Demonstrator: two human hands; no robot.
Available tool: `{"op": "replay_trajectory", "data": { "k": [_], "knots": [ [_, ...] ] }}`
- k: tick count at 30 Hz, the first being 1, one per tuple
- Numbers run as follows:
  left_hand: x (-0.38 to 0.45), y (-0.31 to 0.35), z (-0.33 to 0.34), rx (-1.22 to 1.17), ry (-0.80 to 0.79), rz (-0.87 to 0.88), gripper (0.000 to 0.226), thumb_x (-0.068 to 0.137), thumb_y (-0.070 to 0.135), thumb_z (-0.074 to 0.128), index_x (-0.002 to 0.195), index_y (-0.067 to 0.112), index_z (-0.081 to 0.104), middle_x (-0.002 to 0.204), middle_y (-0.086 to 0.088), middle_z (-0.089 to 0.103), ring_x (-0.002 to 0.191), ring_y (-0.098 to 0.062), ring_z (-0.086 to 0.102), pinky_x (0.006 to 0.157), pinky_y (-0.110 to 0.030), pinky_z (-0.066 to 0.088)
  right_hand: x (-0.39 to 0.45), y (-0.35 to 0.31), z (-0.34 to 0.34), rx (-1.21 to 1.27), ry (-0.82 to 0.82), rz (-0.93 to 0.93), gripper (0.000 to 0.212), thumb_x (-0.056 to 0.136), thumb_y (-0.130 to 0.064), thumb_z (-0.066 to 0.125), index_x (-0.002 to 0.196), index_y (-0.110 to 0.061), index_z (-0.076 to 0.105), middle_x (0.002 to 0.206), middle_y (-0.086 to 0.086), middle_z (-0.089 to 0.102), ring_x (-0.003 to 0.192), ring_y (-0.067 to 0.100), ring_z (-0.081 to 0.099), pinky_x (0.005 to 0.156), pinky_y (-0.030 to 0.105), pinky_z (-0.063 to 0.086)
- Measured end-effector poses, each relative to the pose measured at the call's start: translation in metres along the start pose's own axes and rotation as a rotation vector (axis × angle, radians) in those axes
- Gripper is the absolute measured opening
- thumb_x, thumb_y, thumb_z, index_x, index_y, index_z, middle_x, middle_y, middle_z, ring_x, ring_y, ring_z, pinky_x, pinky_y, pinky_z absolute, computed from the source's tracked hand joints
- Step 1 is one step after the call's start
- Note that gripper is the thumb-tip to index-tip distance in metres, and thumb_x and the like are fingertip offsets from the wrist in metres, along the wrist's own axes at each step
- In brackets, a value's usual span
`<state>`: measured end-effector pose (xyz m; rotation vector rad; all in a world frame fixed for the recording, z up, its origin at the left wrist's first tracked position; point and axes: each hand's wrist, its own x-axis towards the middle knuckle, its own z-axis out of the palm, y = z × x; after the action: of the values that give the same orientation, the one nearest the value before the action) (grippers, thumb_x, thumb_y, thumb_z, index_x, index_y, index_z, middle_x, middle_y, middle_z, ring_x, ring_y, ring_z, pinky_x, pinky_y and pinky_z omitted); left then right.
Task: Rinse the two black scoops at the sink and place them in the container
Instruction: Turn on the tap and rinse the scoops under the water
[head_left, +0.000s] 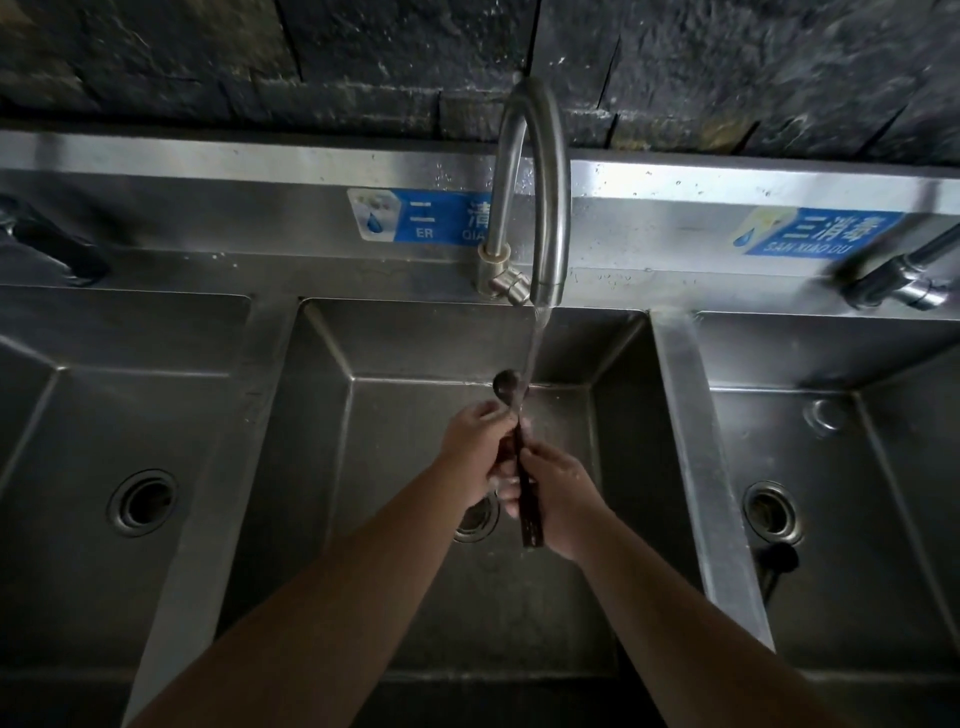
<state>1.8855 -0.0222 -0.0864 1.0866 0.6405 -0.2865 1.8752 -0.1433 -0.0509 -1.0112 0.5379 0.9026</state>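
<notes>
Black scoop (511, 395), round bowl under faucet (540, 171) stream, slim handle in both hands' (475, 449) (563, 496) closed grip, steel sink (395, 467)

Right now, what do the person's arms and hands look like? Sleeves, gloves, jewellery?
Both forearms are bare as far as the frame shows: no sleeves visible. The left hand and right hand wear no gloves. No watch, ring or wristband visible; both look wet.
</notes>
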Motion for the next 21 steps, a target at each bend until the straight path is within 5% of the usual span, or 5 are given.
{"op": "replay_trajectory", "data": {
  "k": [6, 15, 21],
  "knots": [
    [-0.013, -0.022, -0.005, 0.029, 0.103, -0.025, 0.026, 0.087, 0.002, 0.059, 0.112, 0.010, 0.063, 0.084, -0.014, 0.064, 0.064, -0.019, 0.059, 0.053, -0.027, 0.037, -0.026, 0.031, -0.021, -0.193, 0.192, 0.012, 0.027, 0.100, -0.009, 0.044, 0.103, -0.011, 0.070, 0.065, 0.007, 0.067, 0.051, 0.014, 0.053, 0.048, 0.027, 0.042],
    [-0.030, -0.037, -0.002, 0.047, 0.110, -0.096, 0.004, 0.078, 0.008, 0.071, 0.077, 0.010, 0.068, 0.075, -0.012, 0.063, 0.068, -0.024, 0.057, 0.065, -0.032, 0.050, -0.031, 0.039, -0.009, -0.836, 0.398, -0.283, 0.040, 0.086, -0.026, 0.066, 0.068, -0.061, 0.063, 0.064, -0.012, 0.074, 0.046, 0.001, 0.064, 0.049, 0.019, 0.050],
    [-0.044, -0.035, 0.002, 0.052, 0.071, -0.169, 0.005, 0.080, 0.006, 0.070, 0.083, 0.007, 0.066, 0.077, -0.014, 0.063, 0.071, -0.027, 0.060, 0.063, -0.034, 0.047, -0.034, 0.050, -0.011, -0.837, 0.420, -0.337, 0.020, 0.086, -0.026, 0.069, 0.084, -0.045, 0.067, 0.065, -0.011, 0.075, 0.054, 0.002, 0.069, 0.052, 0.021, 0.056]
  ]
}}
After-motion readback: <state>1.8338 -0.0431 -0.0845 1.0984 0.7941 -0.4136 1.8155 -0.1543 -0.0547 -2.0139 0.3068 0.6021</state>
